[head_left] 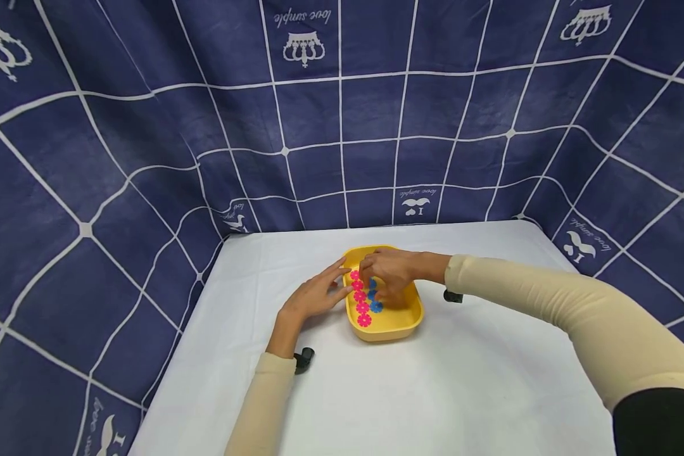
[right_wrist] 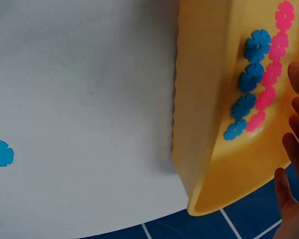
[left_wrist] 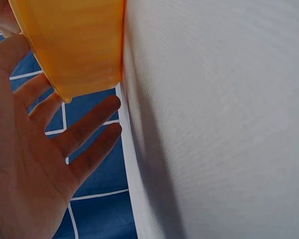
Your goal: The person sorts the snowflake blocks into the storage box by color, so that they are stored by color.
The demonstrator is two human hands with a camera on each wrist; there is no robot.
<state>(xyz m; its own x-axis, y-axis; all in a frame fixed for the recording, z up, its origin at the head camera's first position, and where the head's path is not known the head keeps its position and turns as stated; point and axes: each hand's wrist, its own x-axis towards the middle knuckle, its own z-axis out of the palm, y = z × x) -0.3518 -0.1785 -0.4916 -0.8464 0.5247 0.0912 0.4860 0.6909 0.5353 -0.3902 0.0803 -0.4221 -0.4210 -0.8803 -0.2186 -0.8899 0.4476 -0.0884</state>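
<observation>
A yellow plastic basin point(head_left: 393, 330) stands on the white-covered table. In it lie a row of pink flower-shaped pieces point(head_left: 362, 308) and, alongside, a row of blue flower-shaped pieces point(head_left: 376, 307). My left hand point(head_left: 313, 294) is at the basin's left side, thumb and two fingertips at the rim, the other fingers spread outside it. Over the basin, my right hand point(head_left: 392, 271) reaches in from the right, fingers bent downward and spread above the blue row. The right wrist view shows that hand point(right_wrist: 296, 149) with nothing between the visible fingers; it hides part of the row in the head view.
On the table beside the basin lies one loose blue flower piece point(right_wrist: 0, 153), seen in the right wrist view. Dark blue cloth point(head_left: 313, 114) with white lines hangs behind and at both sides of the white table point(head_left: 433, 392).
</observation>
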